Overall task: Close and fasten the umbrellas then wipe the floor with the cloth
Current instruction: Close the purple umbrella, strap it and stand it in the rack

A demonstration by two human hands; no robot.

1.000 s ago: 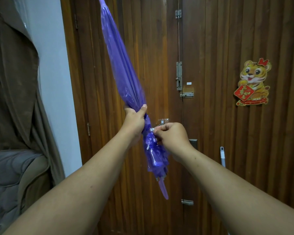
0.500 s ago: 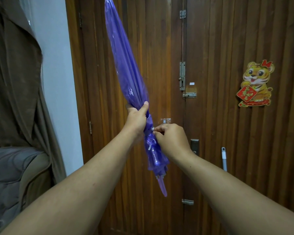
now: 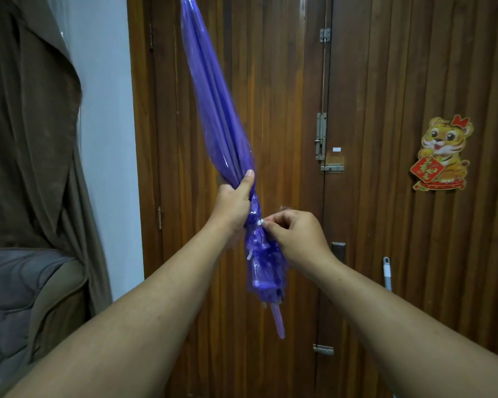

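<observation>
A folded purple see-through umbrella [image 3: 213, 104] slants up to the left in front of a wooden door, its pale purple end [image 3: 279, 323] pointing down. My left hand [image 3: 233, 206] grips the gathered canopy round its middle, thumb up along the plastic. My right hand [image 3: 295, 235] pinches the small white snap of the fastening strap [image 3: 260, 222] against the bundle just below the left hand. Neither a cloth nor the floor shows in this view.
The wooden double door [image 3: 385, 225] fills the background, with a bolt latch [image 3: 321, 136] and a tiger sticker [image 3: 442, 155]. A white-tipped handle [image 3: 386, 272] leans at the door's right. A brown curtain [image 3: 32, 124] and a grey cushioned chair [image 3: 20, 300] are at left.
The umbrella and both hands have kept their pose, with a slight drift of the view. My right fingers have shifted a little at the white snap on the strap.
</observation>
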